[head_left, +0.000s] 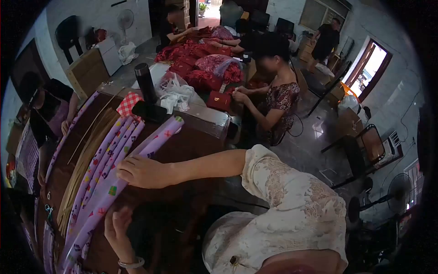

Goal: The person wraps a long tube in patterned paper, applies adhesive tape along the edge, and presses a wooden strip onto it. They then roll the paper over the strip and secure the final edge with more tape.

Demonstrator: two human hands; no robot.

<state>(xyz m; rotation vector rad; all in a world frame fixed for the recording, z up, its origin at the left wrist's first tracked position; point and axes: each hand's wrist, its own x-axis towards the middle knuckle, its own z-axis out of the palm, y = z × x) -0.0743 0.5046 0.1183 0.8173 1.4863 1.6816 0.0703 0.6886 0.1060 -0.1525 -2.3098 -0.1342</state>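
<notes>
Across the bench (194, 147), one lavender printed roll (106, 201) lies on a slant, far end at 1 o'clock, near end down at 7, where it runs toward the frame bottom. Far end is round and sticks out past its neighbours.

Room: brown bench top shows at 3 o'clock of the roll, as far as the bench edge. At 10 o'clock it's tight: more purple rolls (106, 165) close alongside, then tan strips (90, 157) about parallel.

Right hand (147, 173), from 3 o'clock: palm down on the roll mid-length, fingers curled over it. Thumb hidden, so can't tell if the grip is clamped or just resting. Left hand (119, 228), at 5 o'clock: grip part open, fingers pointing up, just beside the roll; contact unclear. Bracelet (131, 263) on that wrist.

Further out: red checked cloth (129, 105) at 12, black bottle (145, 83) beyond it. Scissors (49, 210) at 9. Co-worker (51, 104) at 10, hand at another long roll (73, 126).
</notes>
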